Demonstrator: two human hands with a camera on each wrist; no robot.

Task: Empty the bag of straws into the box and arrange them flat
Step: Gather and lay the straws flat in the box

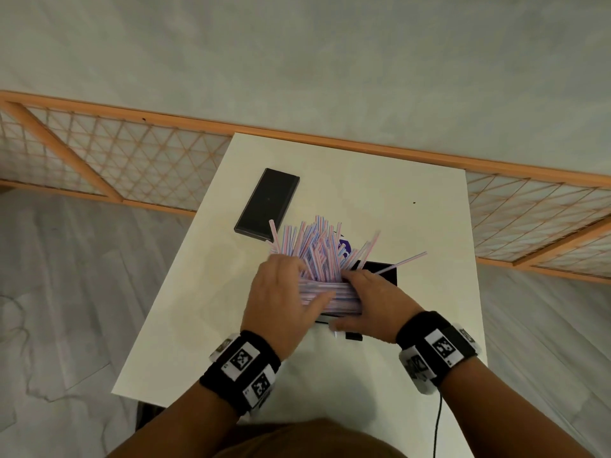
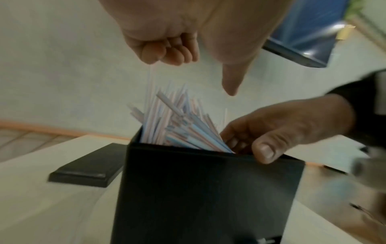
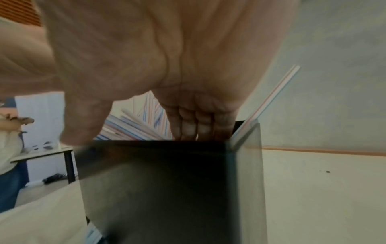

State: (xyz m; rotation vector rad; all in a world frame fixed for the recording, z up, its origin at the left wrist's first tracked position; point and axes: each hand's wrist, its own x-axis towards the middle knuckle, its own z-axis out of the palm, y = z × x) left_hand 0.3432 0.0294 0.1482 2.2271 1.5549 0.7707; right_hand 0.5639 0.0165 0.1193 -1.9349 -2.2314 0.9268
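Several pink-and-blue striped straws (image 1: pixel 314 246) stand fanned out of a black box (image 1: pixel 385 274) on the white table (image 1: pixel 380 180); another layer lies crosswise between my hands. My left hand (image 1: pixel 281 292) is over the straws' left side, fingers curled into the palm and thumb stretched out (image 2: pixel 177 49). My right hand (image 1: pixel 370 299) pinches the box's near wall (image 2: pixel 198 189), thumb outside and fingers inside against the straws (image 3: pixel 188 115). One straw (image 3: pixel 271 95) leans out at the right corner. A purple scrap (image 1: pixel 344 247), perhaps the bag, shows behind the straws.
The flat black lid (image 1: pixel 267 204) lies on the table to the back left of the box. A wooden lattice screen (image 1: pixel 132 160) runs behind the table. A black cable (image 1: pixel 438 424) hangs at the near right edge. Another table and a person (image 3: pixel 8 148) are off to the left.
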